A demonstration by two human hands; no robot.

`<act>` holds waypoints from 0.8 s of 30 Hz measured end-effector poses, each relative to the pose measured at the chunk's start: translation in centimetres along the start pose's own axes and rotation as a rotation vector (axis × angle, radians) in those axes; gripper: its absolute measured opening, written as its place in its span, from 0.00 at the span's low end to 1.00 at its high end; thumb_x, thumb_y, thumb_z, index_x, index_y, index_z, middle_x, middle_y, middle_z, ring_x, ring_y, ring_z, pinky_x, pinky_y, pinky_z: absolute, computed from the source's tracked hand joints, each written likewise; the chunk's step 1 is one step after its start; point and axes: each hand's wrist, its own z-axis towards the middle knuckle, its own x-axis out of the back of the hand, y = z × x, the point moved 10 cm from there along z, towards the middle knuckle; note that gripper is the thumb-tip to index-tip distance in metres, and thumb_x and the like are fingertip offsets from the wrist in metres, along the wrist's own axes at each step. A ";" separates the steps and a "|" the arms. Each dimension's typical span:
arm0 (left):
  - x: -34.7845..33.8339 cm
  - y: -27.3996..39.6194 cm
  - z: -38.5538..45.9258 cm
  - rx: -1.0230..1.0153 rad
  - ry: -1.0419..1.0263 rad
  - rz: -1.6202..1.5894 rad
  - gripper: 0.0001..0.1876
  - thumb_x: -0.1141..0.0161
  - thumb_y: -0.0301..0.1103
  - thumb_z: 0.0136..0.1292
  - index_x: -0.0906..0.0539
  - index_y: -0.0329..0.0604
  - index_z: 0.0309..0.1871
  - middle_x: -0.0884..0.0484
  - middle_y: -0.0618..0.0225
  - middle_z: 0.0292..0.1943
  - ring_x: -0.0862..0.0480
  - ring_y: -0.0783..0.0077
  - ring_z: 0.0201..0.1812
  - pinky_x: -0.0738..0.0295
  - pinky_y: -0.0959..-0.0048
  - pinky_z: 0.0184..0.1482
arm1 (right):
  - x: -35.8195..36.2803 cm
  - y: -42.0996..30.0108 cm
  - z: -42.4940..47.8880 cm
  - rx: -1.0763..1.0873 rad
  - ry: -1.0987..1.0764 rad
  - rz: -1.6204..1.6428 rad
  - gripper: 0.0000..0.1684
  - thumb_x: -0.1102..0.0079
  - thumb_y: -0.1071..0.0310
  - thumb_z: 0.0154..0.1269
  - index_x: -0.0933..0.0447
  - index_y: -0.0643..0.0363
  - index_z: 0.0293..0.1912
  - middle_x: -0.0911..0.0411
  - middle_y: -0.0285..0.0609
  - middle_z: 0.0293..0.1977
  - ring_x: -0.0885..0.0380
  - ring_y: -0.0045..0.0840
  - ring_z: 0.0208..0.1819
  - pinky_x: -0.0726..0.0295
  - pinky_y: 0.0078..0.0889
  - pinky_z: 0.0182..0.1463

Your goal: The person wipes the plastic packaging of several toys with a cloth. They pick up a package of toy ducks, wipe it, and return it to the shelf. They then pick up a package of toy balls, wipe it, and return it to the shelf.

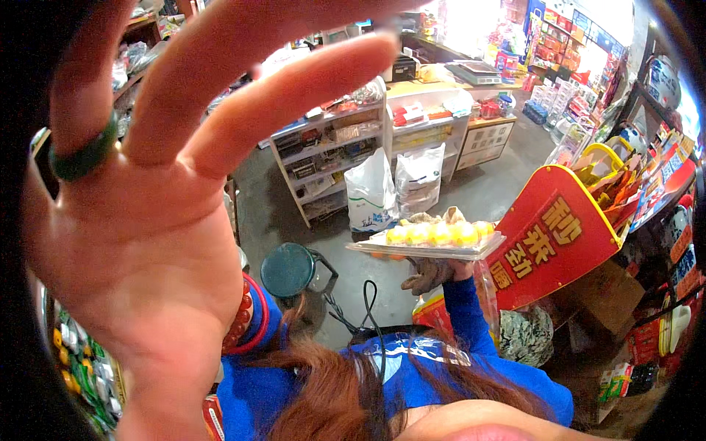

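Note:
My left hand [149, 231] is raised very near the camera, palm towards it, fingers spread and holding nothing. It wears a dark green ring, and a red bead bracelet [240, 322] and a pink-red band circle the wrist. My right hand [433, 274], which seems to be in a grey-brown glove, supports from below a clear plastic tray [424, 252] with several yellow rounded items [441, 234] on it. Light brown cloth [429, 217], perhaps another glove, shows behind those items. Orange things show under the tray; what they are is unclear.
A dark round stool [287, 270] stands on the grey floor. White shelving [331, 160] with goods and two filled white plastic bags [370, 193] [419, 179] are beyond. A red display stand [557, 237] and cardboard box [606, 292] are at right; a black cord loop [370, 303] hangs before me.

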 end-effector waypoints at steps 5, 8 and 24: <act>0.3 -0.4 -0.3 0.034 0.023 0.089 0.48 0.35 0.53 0.47 0.48 0.41 0.67 0.42 0.44 0.62 0.35 0.43 0.59 0.39 0.48 0.59 | 0.8 0.3 -0.6 -0.002 0.023 -0.033 0.27 0.44 0.65 0.57 0.36 0.65 0.55 0.29 0.46 0.51 0.28 0.32 0.51 0.28 0.34 0.55; 1.5 -0.2 -0.9 0.076 0.052 0.172 0.49 0.35 0.53 0.47 0.48 0.42 0.67 0.42 0.45 0.63 0.36 0.43 0.59 0.40 0.48 0.59 | 0.8 0.8 -0.2 -0.005 0.024 -0.052 0.27 0.43 0.66 0.56 0.36 0.65 0.55 0.29 0.46 0.51 0.28 0.32 0.50 0.28 0.34 0.55; 3.3 0.8 -3.9 0.193 0.091 0.363 0.50 0.34 0.52 0.46 0.50 0.43 0.68 0.41 0.49 0.63 0.38 0.47 0.61 0.42 0.52 0.61 | 3.1 3.5 -2.1 -0.042 0.067 -0.060 0.30 0.38 0.69 0.51 0.35 0.64 0.54 0.29 0.45 0.50 0.28 0.31 0.50 0.27 0.35 0.54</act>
